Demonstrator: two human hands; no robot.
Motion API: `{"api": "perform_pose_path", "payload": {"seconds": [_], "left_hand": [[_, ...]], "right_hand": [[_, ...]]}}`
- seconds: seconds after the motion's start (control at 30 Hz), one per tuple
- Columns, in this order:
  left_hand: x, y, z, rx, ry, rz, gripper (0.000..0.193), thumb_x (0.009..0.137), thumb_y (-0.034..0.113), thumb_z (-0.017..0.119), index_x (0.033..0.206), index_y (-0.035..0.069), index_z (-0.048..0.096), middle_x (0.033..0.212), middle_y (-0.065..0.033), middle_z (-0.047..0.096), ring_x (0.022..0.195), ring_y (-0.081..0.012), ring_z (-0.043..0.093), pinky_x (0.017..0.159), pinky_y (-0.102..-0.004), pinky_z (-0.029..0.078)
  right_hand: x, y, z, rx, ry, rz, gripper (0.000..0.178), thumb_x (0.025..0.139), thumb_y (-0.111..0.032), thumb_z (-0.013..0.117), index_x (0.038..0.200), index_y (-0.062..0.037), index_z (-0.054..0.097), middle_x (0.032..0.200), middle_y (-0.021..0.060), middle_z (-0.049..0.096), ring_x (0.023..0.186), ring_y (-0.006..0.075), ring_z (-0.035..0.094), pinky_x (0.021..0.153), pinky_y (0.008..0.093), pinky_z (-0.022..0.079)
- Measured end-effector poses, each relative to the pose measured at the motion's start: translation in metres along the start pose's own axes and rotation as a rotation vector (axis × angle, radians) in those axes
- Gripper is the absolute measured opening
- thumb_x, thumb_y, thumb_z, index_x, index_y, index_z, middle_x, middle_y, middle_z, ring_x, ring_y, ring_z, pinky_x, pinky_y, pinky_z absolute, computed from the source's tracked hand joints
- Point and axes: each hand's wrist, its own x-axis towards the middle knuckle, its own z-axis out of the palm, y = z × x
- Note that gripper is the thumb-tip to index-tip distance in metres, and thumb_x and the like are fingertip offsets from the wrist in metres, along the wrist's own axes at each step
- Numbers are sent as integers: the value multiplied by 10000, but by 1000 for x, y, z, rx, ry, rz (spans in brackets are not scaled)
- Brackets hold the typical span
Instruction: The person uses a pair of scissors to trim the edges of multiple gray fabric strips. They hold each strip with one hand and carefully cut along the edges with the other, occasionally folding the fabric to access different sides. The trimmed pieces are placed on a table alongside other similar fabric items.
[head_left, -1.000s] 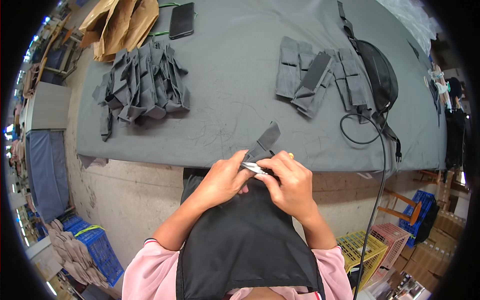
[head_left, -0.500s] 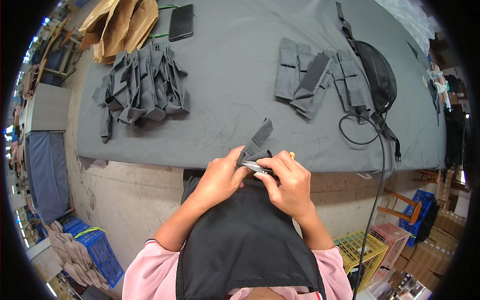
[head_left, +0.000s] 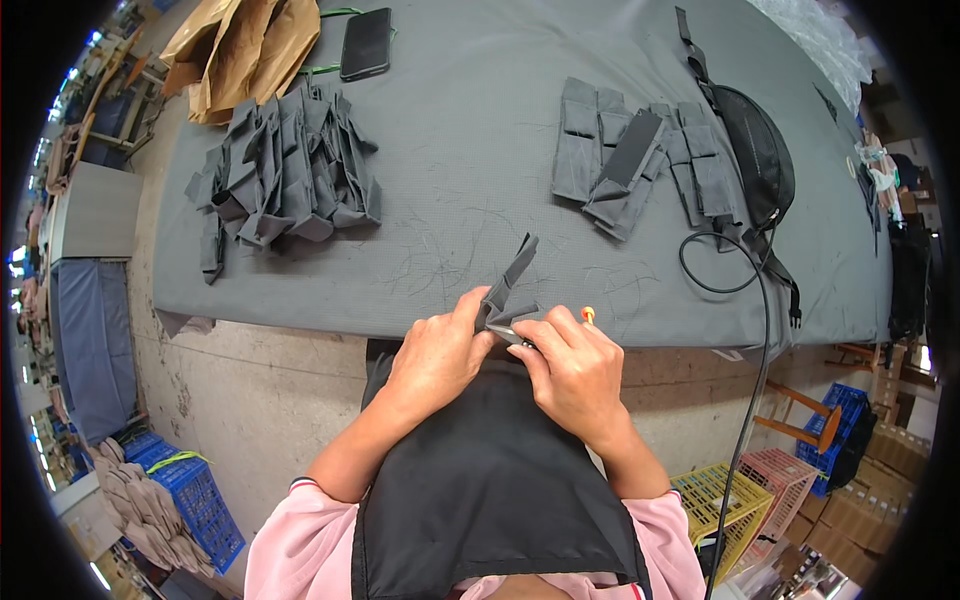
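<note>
Fabric strip (head_left: 508, 278) is pinched in the left hand (head_left: 445, 348). At its four o'clock, the right hand (head_left: 578, 368) clamps small snips (head_left: 508, 334). Fabric pile (head_left: 285, 180): ten o'clock.

No lettering, label, number or sign can be read. The brown cartons (head_left: 895, 450) at the right (small and blurred near the rim) show nothing legible, nor does the phone (head_left: 366, 43) on the bench (head_left: 470, 140) or the brown paper bag (head_left: 250, 55) beside it.
</note>
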Motion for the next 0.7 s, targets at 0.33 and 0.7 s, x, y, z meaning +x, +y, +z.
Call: {"api": "perform_pose_path", "payload": {"seconds": [0.33,0.7], "left_hand": [[1,-6,0,-107,12,-34,461,841,159,622,1234,-28,468,697,-185,642,660,-354,642,616,-423,484],[2,-2,-5,-635,-62,-239,362,935,154,524,1253,-9,461,885,-124,670,648,-162,653,604,-281,526]], "right_hand": [[-2,8,10,303,73,152,157,733,-120,715,862,-79,635,730,37,542,545,219,527,515,320,418],[1,9,21,434,135,201,124,729,-69,713,840,-66,658,712,44,561,547,189,535,489,298,413]]}}
